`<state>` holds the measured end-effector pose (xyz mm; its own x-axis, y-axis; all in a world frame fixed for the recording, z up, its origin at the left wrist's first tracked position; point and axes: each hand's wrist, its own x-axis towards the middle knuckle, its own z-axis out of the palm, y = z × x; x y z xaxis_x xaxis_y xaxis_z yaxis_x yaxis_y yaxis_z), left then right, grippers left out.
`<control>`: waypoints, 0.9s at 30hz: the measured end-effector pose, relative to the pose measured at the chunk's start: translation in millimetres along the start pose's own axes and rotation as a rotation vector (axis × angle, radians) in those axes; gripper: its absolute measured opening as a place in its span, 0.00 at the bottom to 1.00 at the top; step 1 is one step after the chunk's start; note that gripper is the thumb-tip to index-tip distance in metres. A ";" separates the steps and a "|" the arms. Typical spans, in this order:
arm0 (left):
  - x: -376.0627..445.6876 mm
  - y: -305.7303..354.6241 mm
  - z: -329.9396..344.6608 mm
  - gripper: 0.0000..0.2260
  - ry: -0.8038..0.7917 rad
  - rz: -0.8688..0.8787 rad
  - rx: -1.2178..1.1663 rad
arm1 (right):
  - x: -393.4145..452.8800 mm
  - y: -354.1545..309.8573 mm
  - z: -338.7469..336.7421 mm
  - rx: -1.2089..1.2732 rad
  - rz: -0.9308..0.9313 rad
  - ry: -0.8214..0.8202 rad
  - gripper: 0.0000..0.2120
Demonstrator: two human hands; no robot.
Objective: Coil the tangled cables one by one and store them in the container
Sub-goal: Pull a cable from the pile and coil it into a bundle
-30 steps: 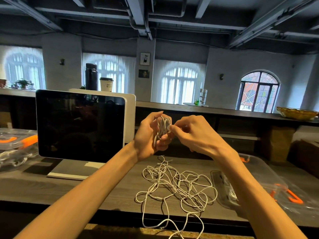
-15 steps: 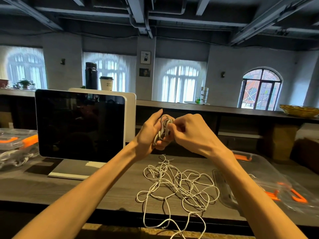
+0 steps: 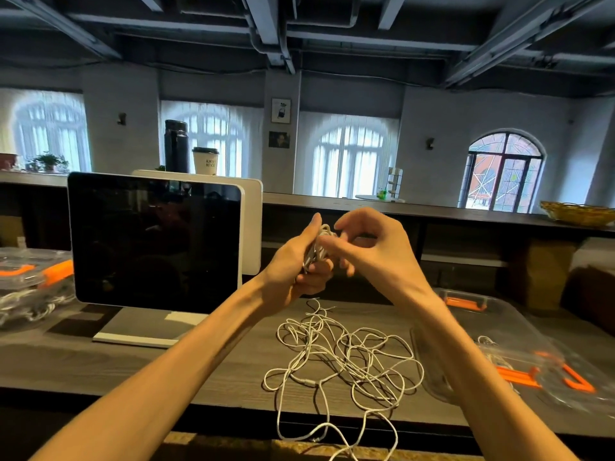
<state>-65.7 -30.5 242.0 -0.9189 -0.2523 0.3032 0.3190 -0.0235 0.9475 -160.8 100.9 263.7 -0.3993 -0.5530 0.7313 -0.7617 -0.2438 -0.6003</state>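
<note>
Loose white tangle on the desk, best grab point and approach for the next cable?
Probably the long loop trailing off the tangled cables over the desk's near edge. Come from above on the near side: it lies clear of the knotted middle.

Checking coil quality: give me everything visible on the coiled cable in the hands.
The coiled cable is a small white bundle of thin cord, wound into several tight loops and standing roughly upright above the desk. The left hand grips it, thumb along one side and fingers curled round its lower part. The right hand is at its upper loops, fingers loosely bent; whether they pinch a strand cannot be told. Its ends and plugs are hidden. It hangs clear of the tangled cables lying below.
</note>
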 end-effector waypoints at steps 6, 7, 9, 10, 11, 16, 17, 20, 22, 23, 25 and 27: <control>-5.9 1.7 -1.5 0.26 -0.026 0.000 0.076 | 13.7 -3.3 -7.3 0.091 0.302 -0.298 0.14; -6.9 1.4 -0.6 0.27 -0.040 -0.009 0.066 | 13.8 -2.9 -6.3 0.126 0.322 -0.347 0.14; -7.9 1.4 1.0 0.27 -0.066 -0.030 0.037 | 13.0 0.8 -5.7 0.223 0.344 -0.347 0.15; -8.0 1.5 1.9 0.28 -0.081 -0.042 0.021 | 13.4 4.0 -5.7 0.276 0.353 -0.327 0.17; -8.2 1.5 2.9 0.28 -0.099 -0.058 -0.001 | 13.3 6.5 -4.7 0.341 0.372 -0.321 0.18; -8.1 -5.8 2.1 0.30 -0.173 -0.062 -0.099 | 10.7 9.6 13.4 0.619 0.506 -0.305 0.12; -8.1 -8.4 1.6 0.30 -0.158 -0.050 -0.099 | 10.2 9.7 16.6 0.616 0.513 -0.255 0.12; -10.6 -15.7 0.2 0.30 -0.089 -0.023 -0.098 | 6.7 9.8 25.1 0.515 0.477 -0.065 0.10; -11.0 -18.7 1.0 0.29 -0.043 0.003 -0.074 | 3.7 12.1 32.6 0.475 0.462 0.036 0.10; -10.4 -19.6 2.3 0.27 -0.018 0.009 -0.067 | 2.8 14.0 36.6 0.484 0.473 0.091 0.09; -9.4 -19.9 6.4 0.23 0.028 0.011 -0.079 | 4.0 17.1 43.0 0.539 0.511 0.183 0.09; -9.0 -19.1 8.8 0.22 0.061 0.011 -0.112 | 4.5 17.1 47.4 0.609 0.543 0.231 0.11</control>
<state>-65.6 -19.3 222.1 -0.9006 -0.3113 0.3032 0.3558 -0.1278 0.9258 -151.4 56.5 241.4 -0.7749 -0.5569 0.2988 -0.0528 -0.4141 -0.9087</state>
